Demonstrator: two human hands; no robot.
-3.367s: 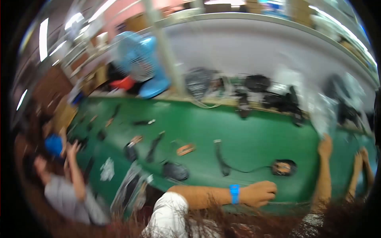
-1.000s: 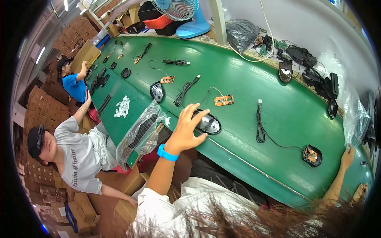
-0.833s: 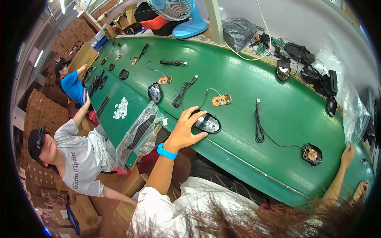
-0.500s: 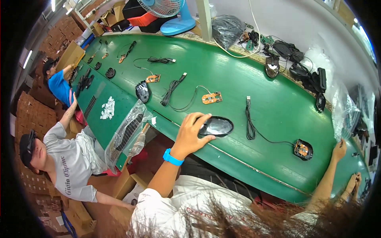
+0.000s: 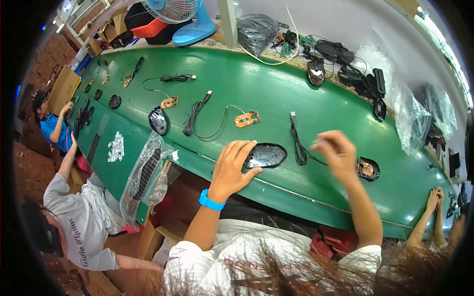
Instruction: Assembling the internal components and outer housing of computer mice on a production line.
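My left hand [image 5: 234, 167], with a blue watch on its wrist, grips the near-left end of a black mouse shell [image 5: 266, 156] between thumb and fingers. The shell's hollow inside faces up on the green belt. My right hand [image 5: 338, 155] is raised over the belt, thumb and fingertips closed together and slightly blurred; anything between them is too small to make out. Below and beside it lie a coiled black USB cable [image 5: 300, 148] and an open mouse base with an orange circuit board [image 5: 368, 168].
Another orange circuit board [image 5: 247, 119] with its coiled cable [image 5: 195, 118] lies beyond my left hand. A mouse cover [image 5: 158, 121] sits farther left. Plastic bags [image 5: 412, 123] hang at the right. Co-workers sit left; another person's hands [image 5: 435, 200] are far right. A blue fan [image 5: 193, 32] stands behind.
My right hand has moved left from the plastic bag at the right to above the belt's middle. My left hand stays on the mouse shell. The view has shifted a little to the right.
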